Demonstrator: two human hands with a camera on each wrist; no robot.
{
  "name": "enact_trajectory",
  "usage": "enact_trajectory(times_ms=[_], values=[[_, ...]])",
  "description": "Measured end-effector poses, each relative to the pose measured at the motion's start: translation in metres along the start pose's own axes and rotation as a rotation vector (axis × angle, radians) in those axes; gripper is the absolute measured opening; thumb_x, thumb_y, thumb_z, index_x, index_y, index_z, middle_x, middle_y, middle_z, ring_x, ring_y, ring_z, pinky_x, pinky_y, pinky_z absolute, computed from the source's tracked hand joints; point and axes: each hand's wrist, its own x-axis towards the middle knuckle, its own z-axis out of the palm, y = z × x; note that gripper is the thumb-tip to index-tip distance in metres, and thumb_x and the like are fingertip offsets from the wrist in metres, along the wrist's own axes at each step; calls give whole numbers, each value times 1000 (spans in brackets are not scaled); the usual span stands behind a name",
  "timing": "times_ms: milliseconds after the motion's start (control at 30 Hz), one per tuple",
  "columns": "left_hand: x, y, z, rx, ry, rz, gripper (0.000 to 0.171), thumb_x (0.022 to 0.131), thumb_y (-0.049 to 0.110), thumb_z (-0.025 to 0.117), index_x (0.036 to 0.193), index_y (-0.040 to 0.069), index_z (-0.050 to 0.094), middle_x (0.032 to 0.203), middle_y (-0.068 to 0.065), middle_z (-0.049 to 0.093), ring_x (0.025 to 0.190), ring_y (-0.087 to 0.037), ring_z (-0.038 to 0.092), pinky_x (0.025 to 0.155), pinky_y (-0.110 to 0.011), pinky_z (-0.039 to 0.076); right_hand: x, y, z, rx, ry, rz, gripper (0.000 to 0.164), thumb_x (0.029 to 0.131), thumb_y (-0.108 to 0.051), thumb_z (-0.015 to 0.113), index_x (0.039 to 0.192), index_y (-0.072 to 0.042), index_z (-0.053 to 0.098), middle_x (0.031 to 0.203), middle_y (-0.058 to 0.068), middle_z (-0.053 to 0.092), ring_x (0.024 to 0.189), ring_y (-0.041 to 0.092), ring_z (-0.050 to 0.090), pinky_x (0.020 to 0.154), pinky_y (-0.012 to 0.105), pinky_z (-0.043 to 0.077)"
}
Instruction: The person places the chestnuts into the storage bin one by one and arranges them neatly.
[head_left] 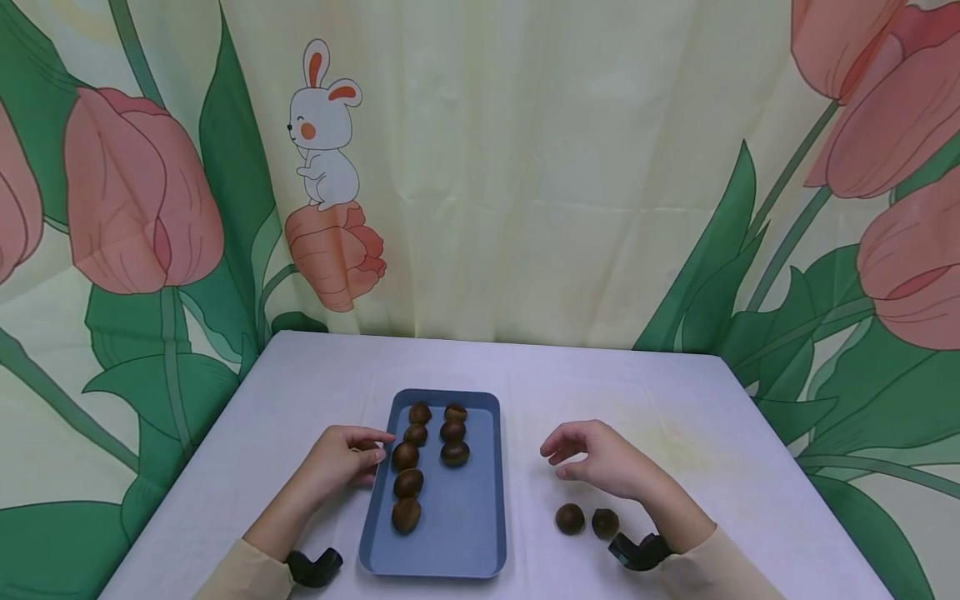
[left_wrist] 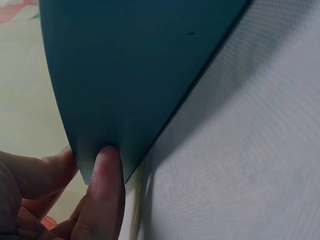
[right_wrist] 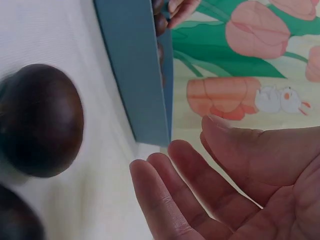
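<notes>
A blue rectangular tray [head_left: 450, 554] lies on the white table with brown chestnuts in two columns. Several chestnuts [head_left: 406, 456] run down its left side, and three chestnuts [head_left: 453, 431] line the upper right. My left hand [head_left: 341, 458] is at the tray's left rim; in the left wrist view the thumb [left_wrist: 104, 172] lies against the outer wall and a finger reaches the rim, pinching it. Right of the tray, my right hand [head_left: 600, 457] hovers with fingers loosely bent and nothing in them. Nearer the front are two loose chestnuts, one [head_left: 570, 518] beside the other [head_left: 605, 523].
Each wrist wears a black camera mount, the left mount [head_left: 315, 568] near the tray's lower left corner and the right mount [head_left: 640, 552] close by the loose chestnuts. Behind the white table [head_left: 585, 383] hangs a curtain [head_left: 525, 167] printed with tulips and a rabbit.
</notes>
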Motion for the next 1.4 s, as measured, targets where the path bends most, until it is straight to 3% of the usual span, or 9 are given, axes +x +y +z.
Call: enact_trajectory(times_ms=[333, 700, 1000, 1400], values=[[0, 0, 0, 7, 3, -3, 25, 98, 2, 75, 122, 8, 82, 103, -12, 72, 80, -18, 69, 69, -33, 67, -20, 17, 6, 16, -122, 19, 29, 88, 1, 81, 115, -9, 76, 111, 8, 76, 105, 28, 74, 85, 23, 59], [-1, 2, -1, 11, -5, 1, 26, 99, 2, 74, 123, 7, 81, 103, -11, 72, 81, -19, 68, 69, -32, 67, -29, 26, 13, 48, -138, 28, 34, 83, 4, 84, 112, -11, 76, 107, 6, 76, 100, 24, 71, 81, 23, 61], [-1, 2, -1, 9, -4, 1, 25, 99, 2, 74, 123, 7, 81, 105, -11, 73, 80, -18, 68, 68, -32, 66, -28, 30, 21, -60, -132, 3, 35, 81, 3, 86, 107, -20, 78, 99, -6, 74, 88, 13, 66, 77, 23, 55], [-1, 2, -1, 11, -6, 6, 26, 98, 2, 75, 123, 7, 81, 102, -11, 71, 80, -18, 67, 68, -32, 66, -25, 32, 22, -22, -133, -3, 31, 85, 3, 83, 107, -17, 77, 99, -5, 75, 88, 12, 68, 76, 23, 57]])
